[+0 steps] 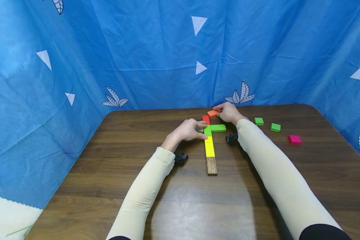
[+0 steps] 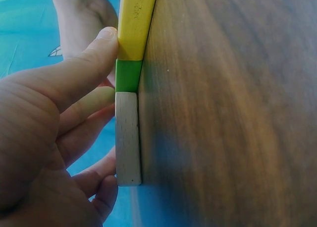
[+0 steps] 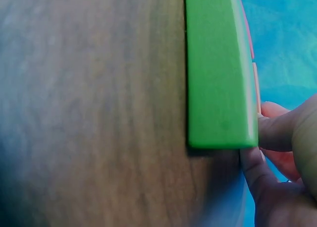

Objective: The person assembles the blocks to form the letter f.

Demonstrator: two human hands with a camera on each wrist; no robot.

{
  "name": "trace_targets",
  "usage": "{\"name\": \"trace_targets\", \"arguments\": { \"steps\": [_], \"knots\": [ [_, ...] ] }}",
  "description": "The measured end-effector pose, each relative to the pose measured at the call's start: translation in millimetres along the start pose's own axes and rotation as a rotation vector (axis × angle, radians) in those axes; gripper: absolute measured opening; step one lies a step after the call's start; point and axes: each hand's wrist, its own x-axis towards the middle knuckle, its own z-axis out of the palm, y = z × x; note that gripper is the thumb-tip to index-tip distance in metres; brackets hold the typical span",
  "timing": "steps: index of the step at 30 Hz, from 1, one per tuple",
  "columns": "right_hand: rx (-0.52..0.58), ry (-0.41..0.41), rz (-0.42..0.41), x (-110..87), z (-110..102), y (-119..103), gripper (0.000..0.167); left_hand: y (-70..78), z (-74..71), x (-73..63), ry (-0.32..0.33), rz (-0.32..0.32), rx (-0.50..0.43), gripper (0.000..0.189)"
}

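My left hand (image 1: 189, 130) rests at the left side of a column of blocks, its thumb near the joint of the yellow block (image 1: 209, 146) and green block (image 1: 208, 130). Its fingertips reach the red block (image 1: 205, 119) at the top. Beside its fingers, the left wrist view shows a pale wooden block (image 2: 128, 138) left of the green one; the hand hides it in the head view. My right hand (image 1: 230, 112) pinches an orange block (image 1: 212, 114) just past the red one. A second green block (image 1: 218, 128) lies crosswise, touching the column's right side.
A brown wooden block (image 1: 211, 166) forms the near end of the column. To the right lie two small green blocks (image 1: 259, 121) and a magenta block (image 1: 294, 139). A blue curtain (image 1: 168, 50) hangs behind the table's far edge.
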Motion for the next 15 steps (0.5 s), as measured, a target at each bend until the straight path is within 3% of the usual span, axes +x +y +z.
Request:
{"name": "trace_targets", "arguments": {
  "steps": [15],
  "knots": [
    [0.061, -0.003, -0.006, 7.1, -1.6, 5.0, 0.044, -0.2, -1.5, 0.3, -0.013, 0.0, -0.015, 0.065]
  ]
}}
